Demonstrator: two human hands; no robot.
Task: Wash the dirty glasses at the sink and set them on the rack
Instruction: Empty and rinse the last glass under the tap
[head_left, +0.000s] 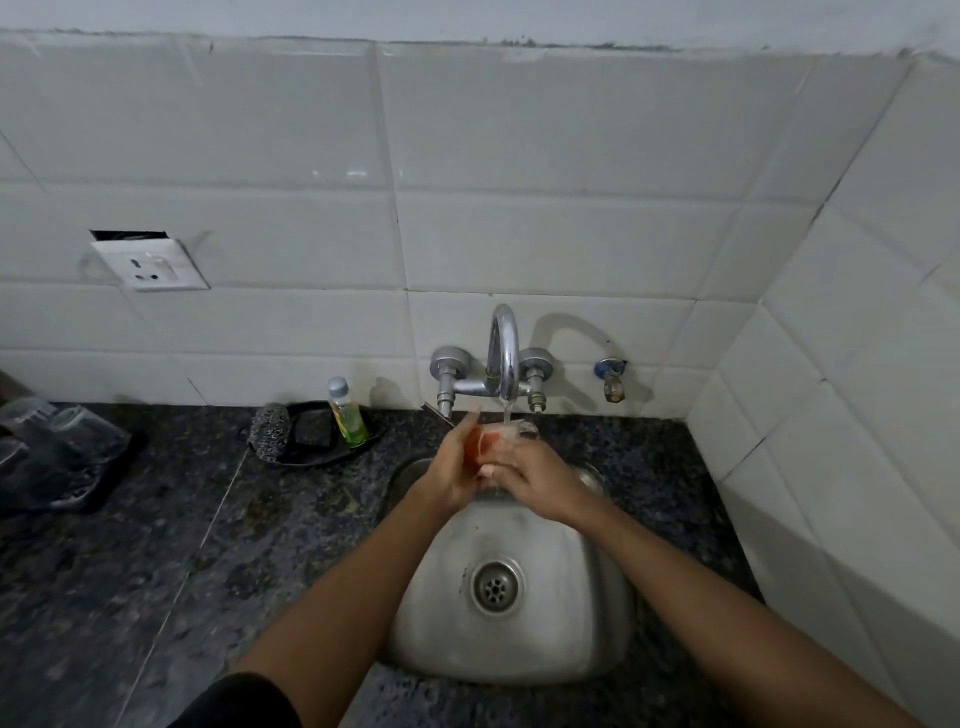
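Note:
A clear glass (519, 432) is held over the steel sink (571, 597), its mouth under the water running from the chrome tap (503, 348). My right hand (530, 478) grips the glass around its body. My left hand (460, 462) holds an orange sponge (477, 443) against the glass. Far left on the counter, a dark rack (98, 488) carries upturned clear glasses (57, 431).
A green dish-soap bottle (347, 413) and a speckled scrubber (270, 431) sit on a black tray (322, 452) left of the tap. Dark granite counter (182, 545) surrounds the sink. White tiled walls stand behind and right, with a socket (150, 265) and a small valve (612, 378).

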